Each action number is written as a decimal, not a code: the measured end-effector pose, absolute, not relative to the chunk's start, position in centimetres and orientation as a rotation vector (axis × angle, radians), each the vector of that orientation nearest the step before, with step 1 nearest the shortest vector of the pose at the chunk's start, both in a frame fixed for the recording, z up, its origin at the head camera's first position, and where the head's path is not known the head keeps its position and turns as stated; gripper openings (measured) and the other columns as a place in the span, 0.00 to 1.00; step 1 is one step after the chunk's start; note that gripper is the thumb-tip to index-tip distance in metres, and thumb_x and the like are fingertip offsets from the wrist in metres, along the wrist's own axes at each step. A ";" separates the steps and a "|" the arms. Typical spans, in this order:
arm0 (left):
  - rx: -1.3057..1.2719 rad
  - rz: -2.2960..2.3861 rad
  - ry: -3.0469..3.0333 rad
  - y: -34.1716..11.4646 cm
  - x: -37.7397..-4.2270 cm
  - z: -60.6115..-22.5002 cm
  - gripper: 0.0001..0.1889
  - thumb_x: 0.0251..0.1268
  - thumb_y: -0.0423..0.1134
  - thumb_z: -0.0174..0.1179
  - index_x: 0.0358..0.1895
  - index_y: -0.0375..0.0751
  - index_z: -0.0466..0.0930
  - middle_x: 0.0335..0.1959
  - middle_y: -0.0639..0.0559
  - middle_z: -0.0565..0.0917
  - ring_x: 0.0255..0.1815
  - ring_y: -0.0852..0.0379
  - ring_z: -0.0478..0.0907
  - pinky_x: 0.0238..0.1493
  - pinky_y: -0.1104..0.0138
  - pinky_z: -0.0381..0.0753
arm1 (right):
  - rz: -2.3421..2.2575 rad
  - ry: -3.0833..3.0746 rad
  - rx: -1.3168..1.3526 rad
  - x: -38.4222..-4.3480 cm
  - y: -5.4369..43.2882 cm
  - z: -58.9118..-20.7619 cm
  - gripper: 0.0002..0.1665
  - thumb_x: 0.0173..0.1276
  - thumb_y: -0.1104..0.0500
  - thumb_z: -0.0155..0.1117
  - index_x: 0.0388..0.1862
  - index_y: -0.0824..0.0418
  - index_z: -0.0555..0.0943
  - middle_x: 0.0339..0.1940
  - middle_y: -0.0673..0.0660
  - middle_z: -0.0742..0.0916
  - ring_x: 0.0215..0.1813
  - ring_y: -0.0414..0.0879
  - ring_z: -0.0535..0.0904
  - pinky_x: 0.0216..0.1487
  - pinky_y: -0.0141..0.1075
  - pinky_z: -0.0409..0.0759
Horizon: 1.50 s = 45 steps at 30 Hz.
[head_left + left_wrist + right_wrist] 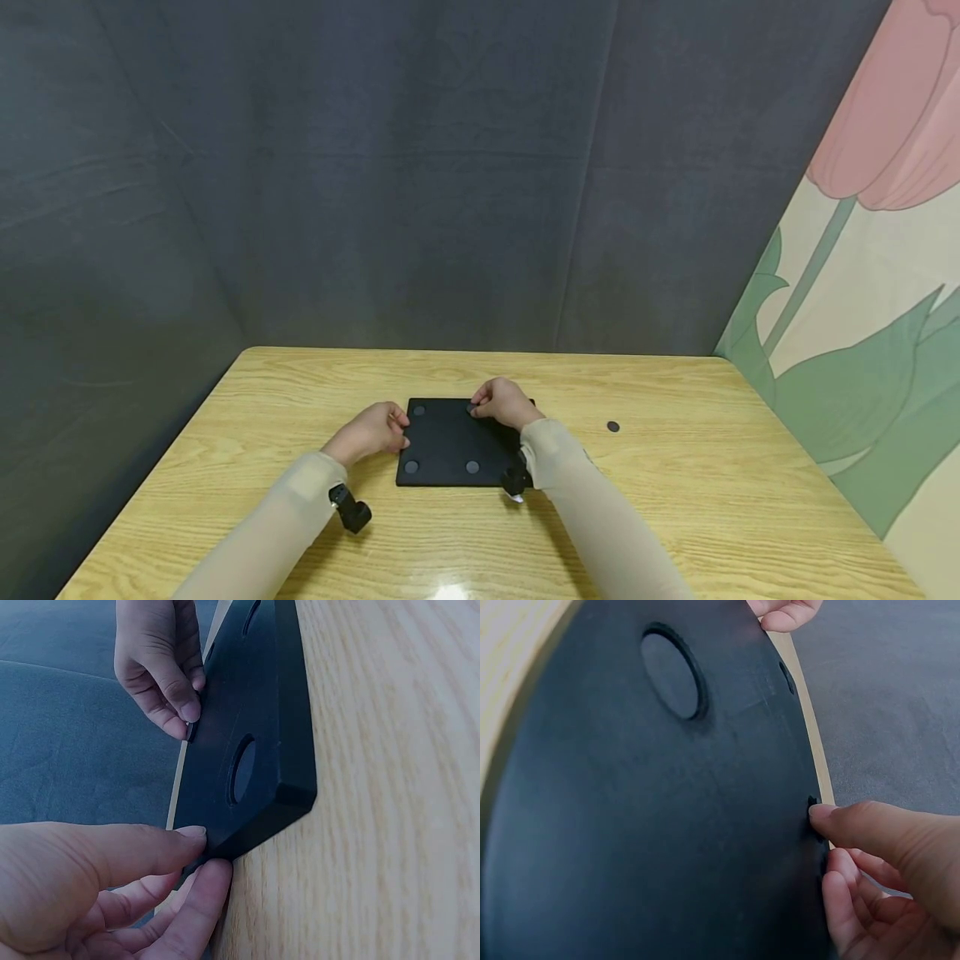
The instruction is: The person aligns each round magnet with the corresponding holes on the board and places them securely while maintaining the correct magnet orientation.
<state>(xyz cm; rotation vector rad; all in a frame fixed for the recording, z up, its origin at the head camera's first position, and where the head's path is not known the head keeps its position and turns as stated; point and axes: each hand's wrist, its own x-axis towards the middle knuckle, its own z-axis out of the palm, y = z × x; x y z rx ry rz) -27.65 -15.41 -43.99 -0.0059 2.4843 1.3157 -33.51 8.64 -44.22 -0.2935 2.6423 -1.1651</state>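
A flat black rectangular board (442,437) lies on the wooden table, with round dark discs sitting in its surface, such as the near-left disc (411,467) and the near-middle disc (472,467). My left hand (372,431) holds the board's left edge, thumb on top and fingers against the side. At the middle of the far edge, my right hand (506,402) pinches a small black disc (192,733) between thumb and fingers, right at the board's surface. My right hand and forearm cover the board's right part in the head view.
One loose dark disc (613,426) lies on the table (675,483) to the right of the board. A dark grey curtain (420,208) hangs behind and left. At the right stands a wall with a painted tulip (877,117). Both wrists carry small black cameras.
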 end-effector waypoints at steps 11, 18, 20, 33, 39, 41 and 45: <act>-0.025 1.336 2.478 -15.3 -27.8 -44.2 0.14 0.55 0.21 0.62 0.45 0.30 0.73 0.32 0.44 0.74 0.29 0.54 0.74 0.33 0.66 0.79 | -1.189 2.617 -0.293 -33.5 8.6 -44.1 0.06 0.60 0.67 0.70 0.36 0.65 0.84 0.33 0.54 0.85 0.31 0.41 0.77 0.35 0.31 0.76; -0.023 1.333 2.481 -15.3 -27.8 -44.2 0.14 0.56 0.21 0.62 0.45 0.30 0.73 0.32 0.44 0.74 0.29 0.54 0.75 0.33 0.66 0.79 | -1.198 2.608 -0.279 -33.4 8.6 -44.0 0.06 0.60 0.67 0.70 0.36 0.65 0.83 0.33 0.55 0.84 0.30 0.42 0.77 0.35 0.32 0.76; -0.022 1.337 2.478 -15.3 -27.7 -44.2 0.14 0.56 0.21 0.62 0.45 0.30 0.73 0.32 0.44 0.74 0.29 0.54 0.75 0.33 0.65 0.79 | -1.193 2.612 -0.275 -33.4 8.5 -43.9 0.06 0.59 0.67 0.70 0.36 0.65 0.84 0.32 0.55 0.84 0.30 0.42 0.76 0.34 0.32 0.75; -0.023 1.349 2.471 -15.4 -27.9 -44.4 0.14 0.56 0.20 0.62 0.45 0.30 0.73 0.33 0.44 0.74 0.29 0.54 0.74 0.33 0.66 0.79 | -1.169 2.629 -0.263 -33.5 8.5 -44.0 0.06 0.59 0.66 0.71 0.36 0.64 0.84 0.30 0.53 0.84 0.29 0.41 0.74 0.33 0.31 0.73; -0.019 1.326 2.483 -15.4 -27.8 -44.2 0.14 0.56 0.21 0.63 0.45 0.31 0.73 0.32 0.44 0.74 0.28 0.54 0.72 0.31 0.66 0.77 | -1.170 2.628 -0.255 -33.4 8.5 -44.0 0.07 0.58 0.66 0.72 0.36 0.64 0.84 0.28 0.53 0.83 0.28 0.41 0.73 0.32 0.30 0.72; -0.015 1.319 2.489 -15.4 -27.8 -44.2 0.14 0.56 0.21 0.64 0.44 0.31 0.73 0.32 0.45 0.74 0.28 0.54 0.72 0.31 0.66 0.77 | -1.169 2.627 -0.255 -33.3 8.5 -43.9 0.07 0.58 0.66 0.71 0.36 0.64 0.84 0.30 0.53 0.83 0.29 0.41 0.74 0.33 0.30 0.73; -0.001 1.307 2.502 -15.4 -27.7 -44.1 0.14 0.56 0.22 0.64 0.44 0.31 0.73 0.32 0.44 0.74 0.29 0.53 0.73 0.32 0.66 0.77 | -1.167 2.628 -0.258 -33.4 8.4 -43.9 0.07 0.58 0.66 0.71 0.36 0.64 0.84 0.32 0.54 0.84 0.30 0.42 0.75 0.34 0.31 0.75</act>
